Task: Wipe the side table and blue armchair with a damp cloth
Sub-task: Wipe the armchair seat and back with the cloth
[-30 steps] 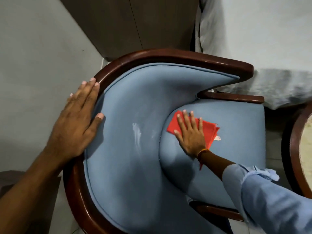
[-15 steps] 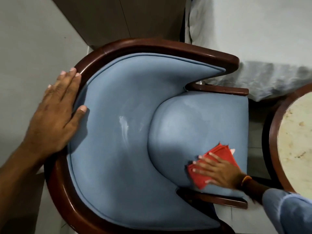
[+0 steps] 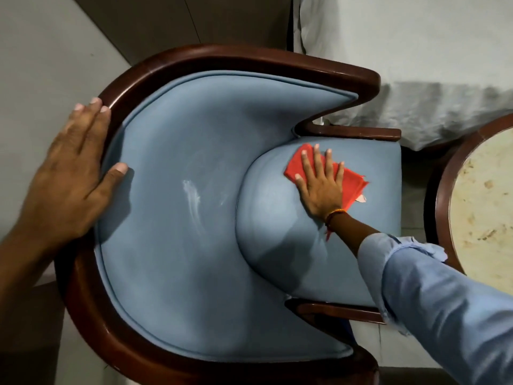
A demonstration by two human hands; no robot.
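The blue armchair (image 3: 177,245) with a dark wooden frame fills the view from above. My right hand (image 3: 319,187) lies flat, fingers spread, pressing a folded red cloth (image 3: 352,182) onto the far part of the seat cushion, near the far armrest. My left hand (image 3: 69,179) rests palm down on the curved wooden top rail of the backrest, thumb on the blue padding. A whitish smear (image 3: 191,195) marks the backrest upholstery. The round side table (image 3: 441,207) with a pale stone top and dark wooden rim stands at the right edge.
A bed with a pale grey cover (image 3: 416,65) lies beyond the chair at the top right. A dark wooden cabinet (image 3: 194,20) stands behind the chair. Grey floor (image 3: 36,51) shows at the left.
My right hand slid the red cloth from the near front corner of the seat back to its far side by the far armrest. My left hand stayed on the backrest rail.
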